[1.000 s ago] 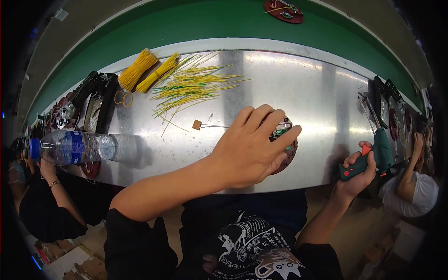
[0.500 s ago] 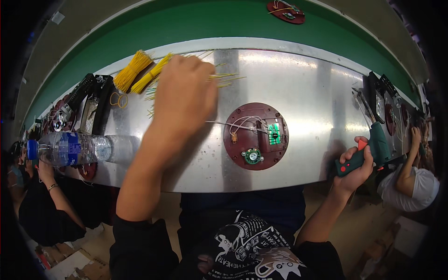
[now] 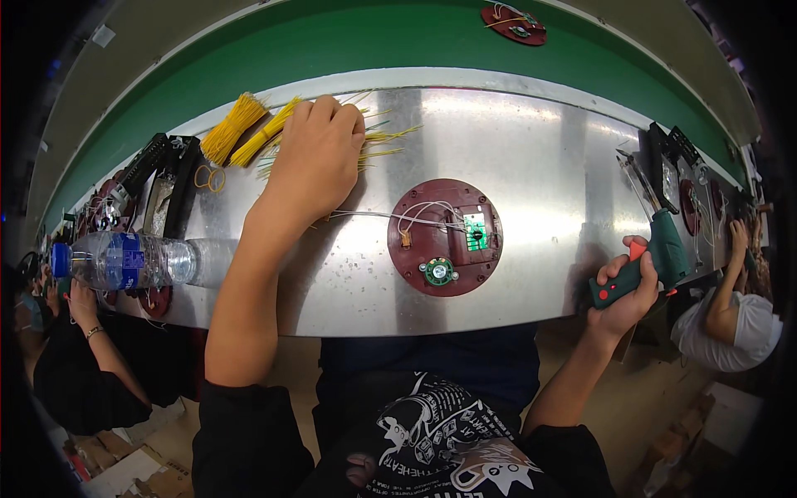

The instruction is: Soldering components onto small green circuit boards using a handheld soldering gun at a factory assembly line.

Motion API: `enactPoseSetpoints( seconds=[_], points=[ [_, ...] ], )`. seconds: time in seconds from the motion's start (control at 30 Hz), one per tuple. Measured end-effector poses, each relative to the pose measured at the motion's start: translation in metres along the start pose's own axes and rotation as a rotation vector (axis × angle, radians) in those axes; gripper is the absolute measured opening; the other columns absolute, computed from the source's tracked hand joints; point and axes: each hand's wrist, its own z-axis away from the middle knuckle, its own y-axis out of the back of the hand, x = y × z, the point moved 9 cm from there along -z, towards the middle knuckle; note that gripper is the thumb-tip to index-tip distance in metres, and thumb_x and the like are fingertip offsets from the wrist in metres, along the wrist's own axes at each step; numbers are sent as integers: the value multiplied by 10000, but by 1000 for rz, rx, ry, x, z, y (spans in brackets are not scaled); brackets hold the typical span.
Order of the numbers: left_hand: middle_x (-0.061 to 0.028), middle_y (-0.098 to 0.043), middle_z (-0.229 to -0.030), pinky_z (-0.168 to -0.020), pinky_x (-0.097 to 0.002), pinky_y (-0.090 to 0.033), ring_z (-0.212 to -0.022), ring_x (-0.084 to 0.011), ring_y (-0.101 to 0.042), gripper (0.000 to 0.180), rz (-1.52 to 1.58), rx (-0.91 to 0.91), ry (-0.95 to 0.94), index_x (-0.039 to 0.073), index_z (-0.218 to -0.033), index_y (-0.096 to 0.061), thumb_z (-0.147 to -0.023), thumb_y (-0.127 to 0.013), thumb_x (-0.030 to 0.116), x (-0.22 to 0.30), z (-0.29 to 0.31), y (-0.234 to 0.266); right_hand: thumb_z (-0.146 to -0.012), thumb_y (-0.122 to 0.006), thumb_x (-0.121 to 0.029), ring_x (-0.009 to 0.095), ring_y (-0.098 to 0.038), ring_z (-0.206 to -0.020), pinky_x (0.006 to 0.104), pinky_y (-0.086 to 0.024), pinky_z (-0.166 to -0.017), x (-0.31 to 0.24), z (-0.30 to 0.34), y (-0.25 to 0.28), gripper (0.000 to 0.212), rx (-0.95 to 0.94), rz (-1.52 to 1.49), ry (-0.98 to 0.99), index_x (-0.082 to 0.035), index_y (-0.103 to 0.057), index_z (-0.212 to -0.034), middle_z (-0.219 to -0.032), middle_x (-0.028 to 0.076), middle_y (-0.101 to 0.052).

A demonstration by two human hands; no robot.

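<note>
Disc [image 3: 423,253] on table [image 3: 548,199]; wire strands [image 3: 387,135] behind left; bottle [image 3: 124,261] further left.

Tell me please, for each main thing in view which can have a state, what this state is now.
Green trigger tool: held in the right grip
Dark red disc: flat, wired side up
White leads: running left from the disc
Loose wires: scattered, partly covered by the left grip
Two yellow wire bundles: gathered
Bottle: capped
Far disc: wired
</note>
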Motion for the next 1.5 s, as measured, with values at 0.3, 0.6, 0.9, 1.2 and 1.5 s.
enactPoseSetpoints(
  seconds=[0.3, 0.6, 0.9, 1.2, 1.5],
  points=[
    [-144, -662, -899, -773, -395, -499, -830, -314, -625, 56, 389, 268, -15, -4, -937, -604, -898, -617, 34, 13, -4, 36, -1010, -488, -248, 82, -510, -594, 246, -421, -476, 1, 1, 4, 315, 26, -13, 5, 44, -586, -1080, -978, 94, -606],
    [-103, -651, -719, -608, -293, -485, -618, -165, -616, 87, 654, 349, 136, -21, -972, -624, -958, -599, 61, 0, -2, 34, -1011, -489, -258, 79, -509, -601, 242, -418, -477, 3, -1, 7, 328, 25, 0, 23, 45, -595, -1080, -948, 88, -602],
    [-76, -668, -723, -615, -263, -473, -640, -115, -591, 153, 618, 294, 216, -24, -1026, -674, -961, -604, 96, 0, -2, 30, -1012, -485, -254, 78, -508, -607, 241, -420, -477, 0, 1, 2, 329, 7, -6, 14, 49, -584, -1097, -1009, 99, -611],
    [-96, -717, -814, -717, -263, -516, -759, -125, -665, 145, 712, 361, 185, -21, -1016, -673, -965, -611, 100, -1, -2, 33, -1007, -487, -245, 80, -513, -612, 238, -429, -478, 0, 2, 0, 322, -5, -17, 11, 49, -575, -1105, -1026, 104, -616],
    [-145, -708, -934, -763, -308, -532, -806, -199, -675, 103, 762, 633, -57, -30, -1020, -665, -938, -610, -2, 22, 10, 68, -1001, -488, -241, 84, -508, -592, 239, -431, -473, -1, 2, -2, 322, -4, -17, 22, 50, -572, -1110, -1002, 111, -613]
  ],
)
